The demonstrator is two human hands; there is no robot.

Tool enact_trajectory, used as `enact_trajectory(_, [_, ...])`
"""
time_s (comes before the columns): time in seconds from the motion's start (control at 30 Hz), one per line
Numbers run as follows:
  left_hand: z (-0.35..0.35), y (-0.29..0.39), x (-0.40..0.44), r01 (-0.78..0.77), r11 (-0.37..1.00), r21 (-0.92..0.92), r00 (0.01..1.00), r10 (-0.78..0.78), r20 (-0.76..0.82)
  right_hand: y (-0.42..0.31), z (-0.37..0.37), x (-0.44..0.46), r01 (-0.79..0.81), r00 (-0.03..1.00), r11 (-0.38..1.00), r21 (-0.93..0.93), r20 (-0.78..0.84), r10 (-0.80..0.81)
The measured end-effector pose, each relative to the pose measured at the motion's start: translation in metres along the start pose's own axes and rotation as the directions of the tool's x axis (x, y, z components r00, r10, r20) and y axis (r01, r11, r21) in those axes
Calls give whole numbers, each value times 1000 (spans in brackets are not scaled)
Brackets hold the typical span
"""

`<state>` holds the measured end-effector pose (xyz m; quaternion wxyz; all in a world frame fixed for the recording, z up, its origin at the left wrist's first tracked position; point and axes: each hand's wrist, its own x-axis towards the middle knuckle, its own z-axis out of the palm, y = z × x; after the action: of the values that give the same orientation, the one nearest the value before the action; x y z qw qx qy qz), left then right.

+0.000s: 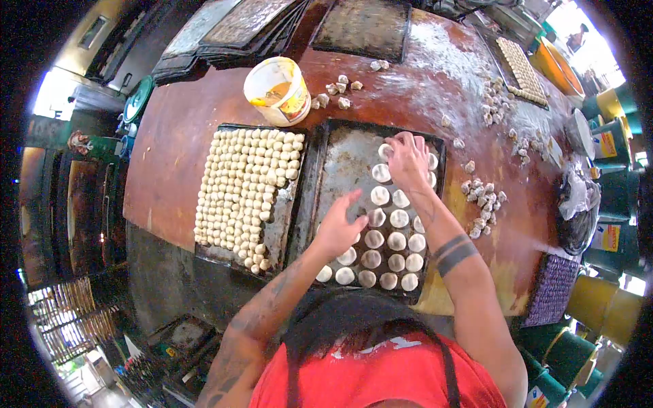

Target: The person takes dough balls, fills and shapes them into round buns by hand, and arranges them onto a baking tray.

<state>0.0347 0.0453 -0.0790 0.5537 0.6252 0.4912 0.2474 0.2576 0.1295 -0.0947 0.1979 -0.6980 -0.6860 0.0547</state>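
Observation:
My right hand is over the far end of a dark baking tray, its fingers bent down and drawn together among flattened white dough rounds. Whatever is under those fingertips is hidden by the hand. My left hand hovers at the middle of the same tray, thumb and fingers apart, holding nothing, with its fingertips close to a dough round. The rounds lie in rows on the tray's right and near side; bare metal shows on its left.
Left of it, another tray carries many small dough balls. Behind stands a tub with orange contents. Floured dough lumps lie to the right on the wooden table. Stacked trays sit at the back.

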Motion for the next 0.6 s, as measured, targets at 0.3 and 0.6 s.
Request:
enact_trajectory(0.3, [-46,9,-17,273,939,209,959,-283,22,47,-6,11,1,996,946,323,84,-30])
enact_trajectory(0.6, [-168,-80,35,-10,536,844,841,462,-283,195,-26,-31,-184,983,978,-94,-22,183])
